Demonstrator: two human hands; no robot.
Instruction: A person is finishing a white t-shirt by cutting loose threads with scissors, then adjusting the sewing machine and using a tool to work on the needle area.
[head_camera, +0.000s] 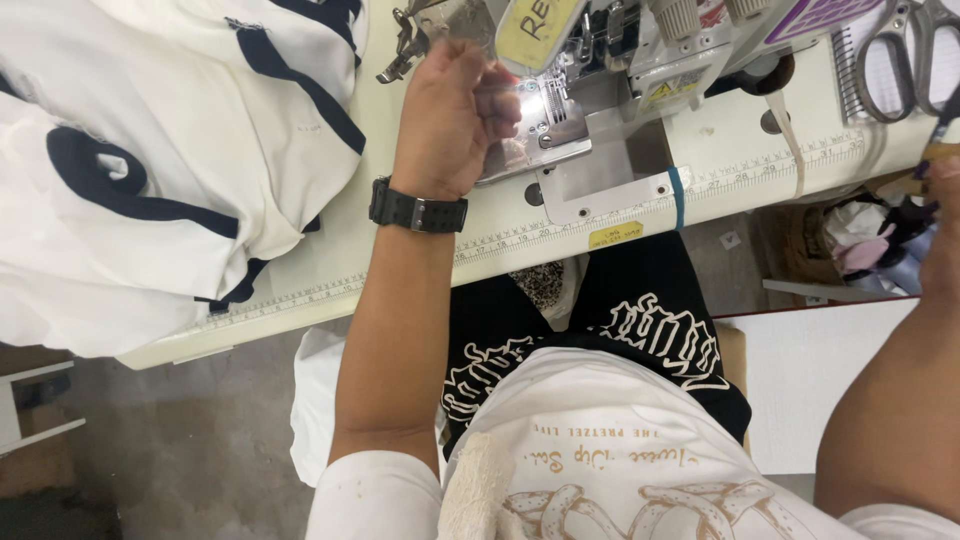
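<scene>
My left hand (455, 115) is at the needle plate (545, 120) of a white sewing machine (640, 60), fingers curled tight beside the presser foot. Nothing shows clearly between the fingers. A black watch (418, 211) is on that wrist. My right arm stretches out to the right. My right hand (942, 235) is cut by the frame edge, beside a bin of fabric scraps (860, 235), and its fingers are hidden. A pile of white cloth with navy stripes (150, 160) lies on the table to the left of my left hand, apart from it.
The cream table (330, 250) has a ruler strip along its front edge. Scissors (900, 60) lie at the far right of the table. A black garment with white print (640, 310) rests on my lap. A white board (810, 370) stands low on the right.
</scene>
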